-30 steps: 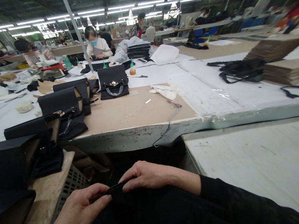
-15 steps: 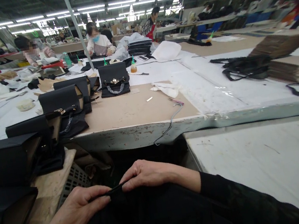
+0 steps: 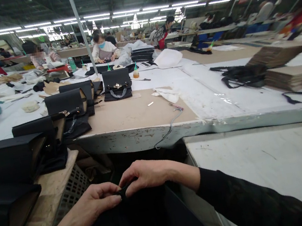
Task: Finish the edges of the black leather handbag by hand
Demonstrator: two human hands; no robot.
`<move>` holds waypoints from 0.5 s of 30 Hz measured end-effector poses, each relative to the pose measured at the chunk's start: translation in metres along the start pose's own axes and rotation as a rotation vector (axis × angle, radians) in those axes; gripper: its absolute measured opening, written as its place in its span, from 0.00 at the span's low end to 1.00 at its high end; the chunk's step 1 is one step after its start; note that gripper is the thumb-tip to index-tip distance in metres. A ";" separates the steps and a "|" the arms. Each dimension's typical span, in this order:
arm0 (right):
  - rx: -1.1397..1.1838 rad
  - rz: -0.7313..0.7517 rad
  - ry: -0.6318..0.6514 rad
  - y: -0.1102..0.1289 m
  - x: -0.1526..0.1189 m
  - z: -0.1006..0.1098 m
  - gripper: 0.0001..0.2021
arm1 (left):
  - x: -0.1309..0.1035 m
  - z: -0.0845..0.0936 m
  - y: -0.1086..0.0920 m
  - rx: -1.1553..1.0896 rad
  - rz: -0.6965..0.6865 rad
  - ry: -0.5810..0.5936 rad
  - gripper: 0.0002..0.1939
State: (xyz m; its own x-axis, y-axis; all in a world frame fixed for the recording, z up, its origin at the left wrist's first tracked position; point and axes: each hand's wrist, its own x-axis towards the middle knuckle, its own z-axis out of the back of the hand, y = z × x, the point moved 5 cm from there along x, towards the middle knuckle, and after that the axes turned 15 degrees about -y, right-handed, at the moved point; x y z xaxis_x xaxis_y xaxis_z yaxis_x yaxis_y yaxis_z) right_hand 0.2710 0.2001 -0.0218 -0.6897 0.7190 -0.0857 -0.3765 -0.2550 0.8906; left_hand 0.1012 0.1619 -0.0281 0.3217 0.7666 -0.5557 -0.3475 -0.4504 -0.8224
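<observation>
Below the fingers point(image 3: 112, 202) hangs a broad black piece of soft-looking material point(image 3: 136, 217), which the bare right hand point(image 3: 146, 173) and bare left hand point(image 3: 96, 200) pinch, thumbs nearly closed against forefingers, at its thin black edge point(image 3: 122, 192) between their neighbouring fingertips.

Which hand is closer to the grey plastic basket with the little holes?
Left. In the picture, the left hand is just right of the grey plastic basket; the right hand is farther right, beyond the left hand.
</observation>
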 end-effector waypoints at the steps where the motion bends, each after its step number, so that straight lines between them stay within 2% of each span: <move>1: -0.042 -0.001 -0.026 -0.002 -0.001 -0.001 0.20 | -0.001 -0.002 0.000 0.023 -0.015 -0.003 0.17; 5: -0.065 -0.032 -0.075 -0.010 -0.005 -0.003 0.18 | -0.017 0.000 -0.007 0.251 -0.100 -0.047 0.25; 8: -0.026 -0.030 -0.043 -0.013 -0.006 -0.003 0.18 | -0.033 0.006 -0.009 0.366 -0.110 -0.090 0.24; 12: 0.123 0.017 0.085 -0.016 -0.004 -0.006 0.20 | -0.038 0.011 0.000 0.325 -0.060 -0.073 0.22; 15: 0.258 -0.012 0.153 -0.024 -0.001 -0.007 0.20 | -0.029 0.012 0.016 0.201 0.069 -0.064 0.24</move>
State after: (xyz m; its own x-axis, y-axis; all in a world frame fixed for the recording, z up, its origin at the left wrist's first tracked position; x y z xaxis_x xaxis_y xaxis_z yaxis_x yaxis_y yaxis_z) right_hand 0.2758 0.2011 -0.0462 -0.7789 0.6100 -0.1456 -0.2291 -0.0607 0.9715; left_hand 0.0757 0.1386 -0.0236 0.2371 0.7673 -0.5959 -0.5371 -0.4076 -0.7385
